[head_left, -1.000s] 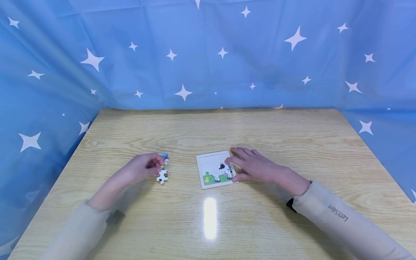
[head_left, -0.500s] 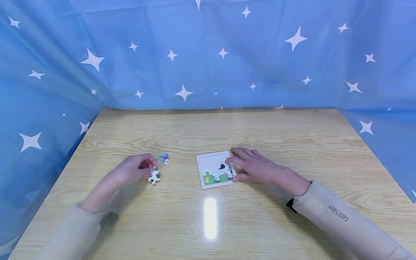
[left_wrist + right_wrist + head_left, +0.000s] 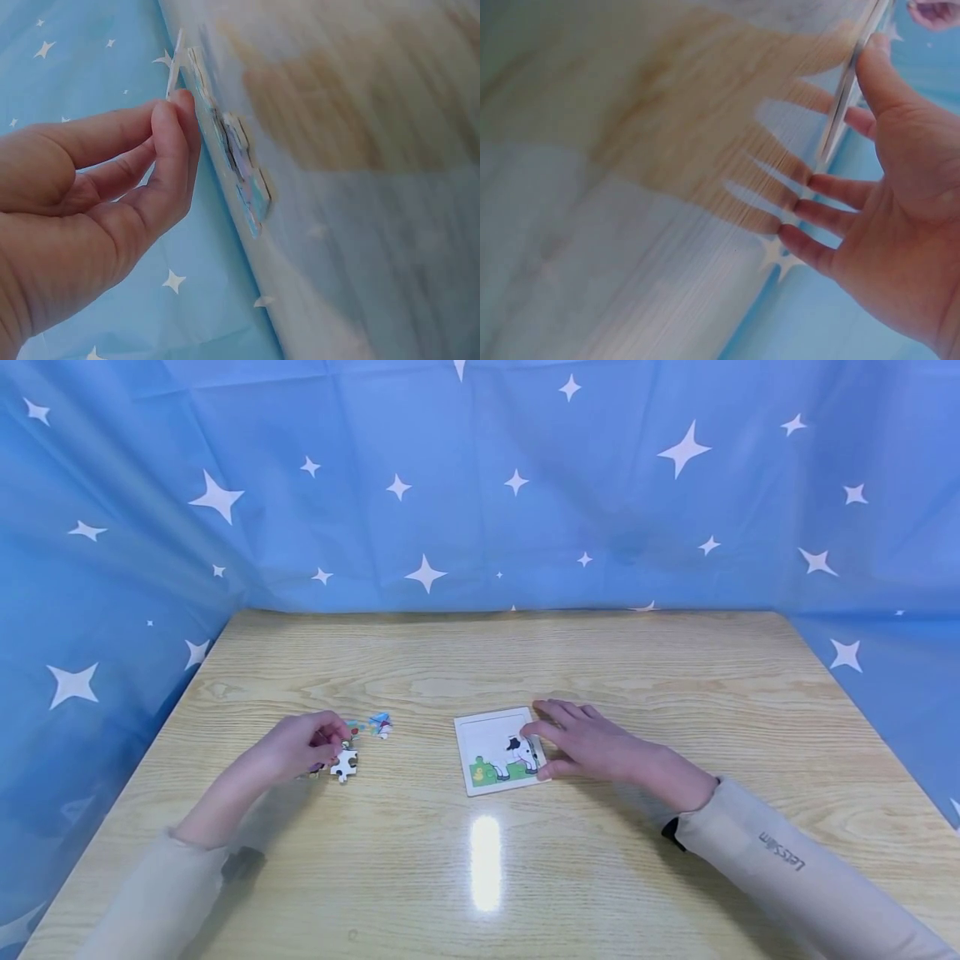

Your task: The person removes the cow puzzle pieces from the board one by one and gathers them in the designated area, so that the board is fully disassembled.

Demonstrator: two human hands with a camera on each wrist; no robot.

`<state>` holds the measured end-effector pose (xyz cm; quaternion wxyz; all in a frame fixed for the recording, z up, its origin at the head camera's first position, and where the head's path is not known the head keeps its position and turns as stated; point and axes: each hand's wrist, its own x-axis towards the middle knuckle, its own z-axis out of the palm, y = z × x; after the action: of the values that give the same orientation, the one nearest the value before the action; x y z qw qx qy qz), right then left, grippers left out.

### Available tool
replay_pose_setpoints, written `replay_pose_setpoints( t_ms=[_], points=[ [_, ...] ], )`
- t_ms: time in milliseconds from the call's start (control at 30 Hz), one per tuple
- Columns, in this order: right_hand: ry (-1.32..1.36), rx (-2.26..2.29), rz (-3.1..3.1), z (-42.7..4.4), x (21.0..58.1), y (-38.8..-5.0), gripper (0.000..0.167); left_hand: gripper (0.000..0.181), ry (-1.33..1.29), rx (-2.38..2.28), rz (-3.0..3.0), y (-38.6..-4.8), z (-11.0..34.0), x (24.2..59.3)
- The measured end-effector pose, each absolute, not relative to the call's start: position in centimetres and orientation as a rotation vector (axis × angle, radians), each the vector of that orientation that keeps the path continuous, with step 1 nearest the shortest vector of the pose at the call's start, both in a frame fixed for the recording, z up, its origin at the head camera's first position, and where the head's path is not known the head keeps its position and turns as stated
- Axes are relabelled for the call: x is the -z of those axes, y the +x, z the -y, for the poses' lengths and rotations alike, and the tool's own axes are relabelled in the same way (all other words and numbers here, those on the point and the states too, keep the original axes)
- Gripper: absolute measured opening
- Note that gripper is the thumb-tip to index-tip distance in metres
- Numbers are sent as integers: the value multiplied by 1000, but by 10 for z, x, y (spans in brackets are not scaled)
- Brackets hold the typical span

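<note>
Between thumb and fingertips, my left hand [image 3: 295, 750] pinches a white jigsaw piece [image 3: 344, 764] with dark patches. The left wrist view shows that piece [image 3: 175, 66] edge-on, above the tabletop. Loose jigsaw pieces [image 3: 381, 724] with blue and other colours lie beside and partly behind this hand. My right hand [image 3: 592, 747] rests with spread fingers at the right side of a square puzzle board [image 3: 498, 717], thumb and index finger touching it. On the board's lower part are fitted pieces [image 3: 512, 762] picturing a black-and-white cow, green grass and a yellow chick; the fingers hide some of its right side.
Both hands are over a wooden table [image 3: 615, 660]. A blue curtain [image 3: 465, 518] with white stars hangs along its back and sides. A bright light reflection shows on the tabletop in front of the board.
My left hand has moved left with the white jigsaw piece, uncovering more of the loose coloured pieces. The right hand and the puzzle board have stayed in place.
</note>
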<state>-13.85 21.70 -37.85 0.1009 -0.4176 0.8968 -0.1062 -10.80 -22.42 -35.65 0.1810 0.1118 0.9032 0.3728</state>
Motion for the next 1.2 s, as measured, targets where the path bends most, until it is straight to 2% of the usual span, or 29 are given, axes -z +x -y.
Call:
replay_pose_setpoints(
  t_ms=[467, 1200],
  points=[
    [-1264, 326, -2664, -218, 382, -140, 54, 16, 239, -1040, -2528, -114, 225, 358],
    [-1256, 302, -2675, -217, 382, -140, 55, 12, 253, -976, -2561, -116, 225, 357]
  ],
)
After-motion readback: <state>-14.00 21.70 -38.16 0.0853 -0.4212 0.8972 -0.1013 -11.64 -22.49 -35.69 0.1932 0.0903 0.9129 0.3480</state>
